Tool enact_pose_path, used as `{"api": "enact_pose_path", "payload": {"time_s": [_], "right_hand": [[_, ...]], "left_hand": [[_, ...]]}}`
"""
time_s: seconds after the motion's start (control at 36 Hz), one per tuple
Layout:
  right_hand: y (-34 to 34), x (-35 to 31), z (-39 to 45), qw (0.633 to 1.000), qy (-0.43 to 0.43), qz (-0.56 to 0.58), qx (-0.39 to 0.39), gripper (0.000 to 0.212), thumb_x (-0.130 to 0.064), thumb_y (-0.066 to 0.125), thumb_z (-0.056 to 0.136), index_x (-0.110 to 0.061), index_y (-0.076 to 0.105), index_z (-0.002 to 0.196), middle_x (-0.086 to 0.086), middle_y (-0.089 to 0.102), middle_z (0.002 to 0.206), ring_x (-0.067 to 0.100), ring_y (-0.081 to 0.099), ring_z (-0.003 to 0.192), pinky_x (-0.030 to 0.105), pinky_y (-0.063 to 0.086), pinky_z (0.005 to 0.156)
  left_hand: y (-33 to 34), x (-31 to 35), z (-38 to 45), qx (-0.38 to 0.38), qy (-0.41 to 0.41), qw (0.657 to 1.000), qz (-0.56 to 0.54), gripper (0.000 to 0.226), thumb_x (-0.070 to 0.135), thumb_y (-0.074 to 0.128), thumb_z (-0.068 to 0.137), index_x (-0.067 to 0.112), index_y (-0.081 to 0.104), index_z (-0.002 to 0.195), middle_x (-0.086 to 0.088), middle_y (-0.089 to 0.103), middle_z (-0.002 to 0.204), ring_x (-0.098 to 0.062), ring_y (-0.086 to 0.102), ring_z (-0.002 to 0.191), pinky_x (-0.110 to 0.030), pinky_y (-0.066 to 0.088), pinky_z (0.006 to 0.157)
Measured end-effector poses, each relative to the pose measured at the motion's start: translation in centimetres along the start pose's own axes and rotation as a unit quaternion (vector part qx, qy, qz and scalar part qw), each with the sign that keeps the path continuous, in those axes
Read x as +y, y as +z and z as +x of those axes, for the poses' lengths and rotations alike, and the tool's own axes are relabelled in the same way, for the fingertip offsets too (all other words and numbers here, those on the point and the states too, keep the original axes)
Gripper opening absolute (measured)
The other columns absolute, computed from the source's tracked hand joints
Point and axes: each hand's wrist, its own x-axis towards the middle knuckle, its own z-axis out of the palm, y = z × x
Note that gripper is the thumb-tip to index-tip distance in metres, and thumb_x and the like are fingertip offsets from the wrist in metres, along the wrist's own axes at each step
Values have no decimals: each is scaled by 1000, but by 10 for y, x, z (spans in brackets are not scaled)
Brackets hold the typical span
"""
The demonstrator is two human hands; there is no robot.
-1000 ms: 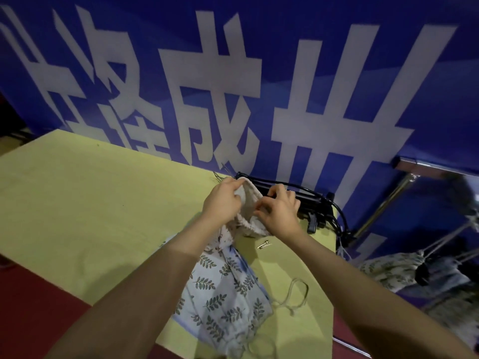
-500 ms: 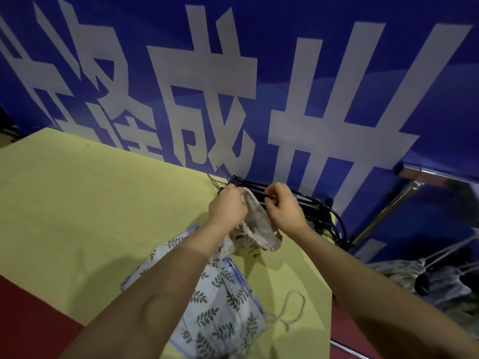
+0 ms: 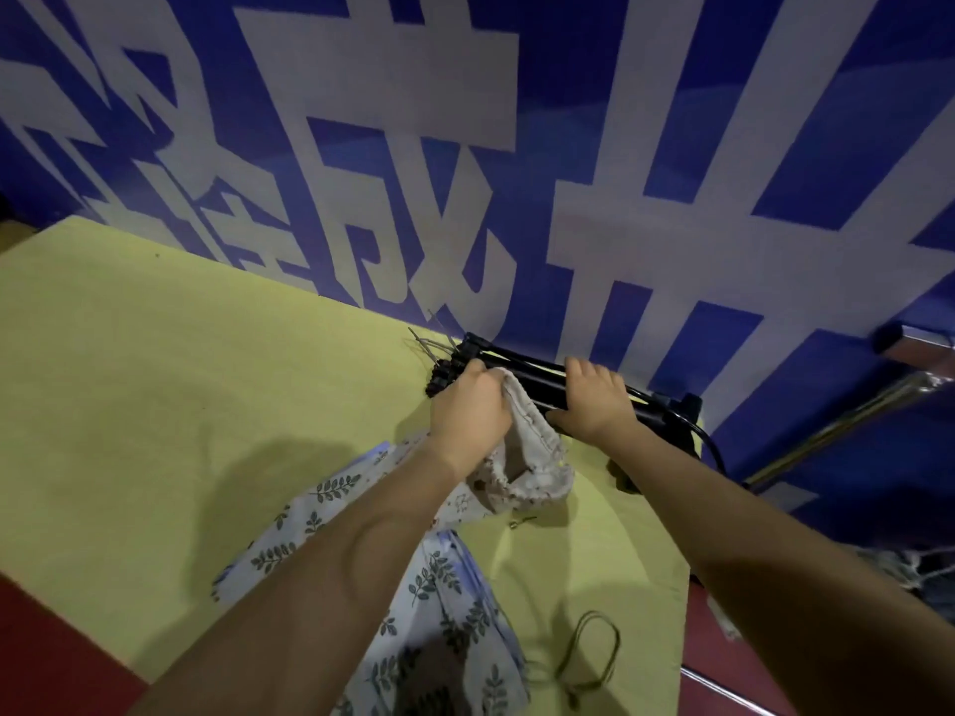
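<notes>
A cream drawstring bag [image 3: 532, 467] with a gathered mouth lies open on the yellow table [image 3: 181, 395]. My left hand [image 3: 473, 413] grips the bag's upper rim. My right hand [image 3: 594, 400] is wrapped round a black folded tripod-like stand [image 3: 522, 364] that lies against the blue banner. The bag's mouth sits between my two hands, just in front of the stand. A leaf-print cloth [image 3: 439, 607] lies under my left forearm.
A blue banner [image 3: 517, 173] with big white characters rises right behind the table. A small metal pin [image 3: 522, 520] and a loose cord [image 3: 589, 658] lie on the table. Black cables [image 3: 708, 441] trail off the right edge. A metal rack [image 3: 852, 405] stands at the right.
My right hand has let go of the bag's rim and taken hold of the black stand. My left hand still holds the bag, now nearer the stand's end.
</notes>
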Motion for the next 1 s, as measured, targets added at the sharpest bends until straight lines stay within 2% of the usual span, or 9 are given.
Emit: {"api": "enact_pose_path", "payload": {"time_s": [0.17, 0.36, 0.5, 0.61, 0.72, 0.78, 0.86, 0.89, 1.0], "right_hand": [[9, -4, 13, 998, -14, -58, 9, 61, -41, 63, 85, -10, 38, 131, 13, 44, 130, 33, 42, 121, 39, 35, 98], [8, -6, 18, 999, -9, -42, -2, 38, -14, 58, 87, -8, 41, 120, 16, 56, 118, 35, 53, 110, 38, 40, 89], [-4, -7, 10, 999, -6, -26, 29, 52, -27, 64, 85, -8, 36, 124, 14, 56, 115, 33, 57, 101, 35, 36, 68], [-27, -11, -2, 998, -1, -1, 64, 63, -30, 67, 81, -13, 31, 129, 11, 56, 114, 32, 60, 94, 35, 40, 64], [-53, -12, -20, 995, -14, -2, 96, 54, -29, 65, 80, -16, 33, 122, 9, 57, 107, 32, 60, 86, 35, 40, 61], [-66, -12, -32, 994, -15, 13, 109, 46, -30, 62, 79, -17, 37, 116, 8, 59, 98, 30, 60, 81, 36, 45, 62], [-82, -15, -54, 994, -10, 27, 108, 42, -31, 60, 79, -17, 40, 114, 7, 61, 92, 31, 60, 80, 36, 48, 65], [-86, -16, -61, 994, -7, 32, 104, 43, -31, 60, 78, -17, 41, 115, 7, 61, 91, 32, 60, 80, 34, 47, 64], [-93, -19, -95, 993, 2, 72, 90, 45, -31, 59, 78, -20, 43, 119, 4, 60, 90, 29, 60, 83, 34, 48, 64]], "left_hand": [[6, -5, 6, 0, 0, 999, 40, 35, 17, 38, 96, 15, 51, 128, -7, 46, 125, -31, 61, 93, -33, 42, 67], [9, -10, 11, 7, -22, 999, 28, 34, 17, 39, 96, 15, 54, 127, -6, 48, 124, -29, 62, 89, -33, 44, 66], [8, -13, 6, 8, -22, 1000, 5, 37, 10, 38, 94, 13, 53, 128, -7, 48, 126, -30, 61, 93, -35, 46, 67], [4, -16, -3, 27, -20, 999, -29, 36, 3, 39, 92, 11, 54, 124, -9, 48, 125, -32, 58, 99, -41, 50, 75], [-6, -16, -16, 72, -6, 992, -101, 34, -6, 38, 88, 6, 55, 115, -13, 51, 120, -33, 54, 102, -41, 48, 78], [-12, -14, -23, 86, -5, 987, -132, 32, -8, 38, 87, 5, 50, 114, -14, 53, 112, -31, 54, 96, -36, 43, 70], [-24, -8, -36, 104, -36, 974, -197, 38, -6, 40, 89, 7, 34, 125, -5, 55, 80, -20, 51, 65, -28, 33, 50], [-27, -6, -40, 115, -43, 969, -213, 45, -6, 42, 90, 6, 29, 131, -3, 53, 75, -18, 50, 61, -27, 34, 48], [-38, -3, -51, 157, -40, 946, -283, 76, -6, 46, 88, 9, 4, 149, -13, 61, 87, -28, 60, 72, -32, 46, 63]]}}
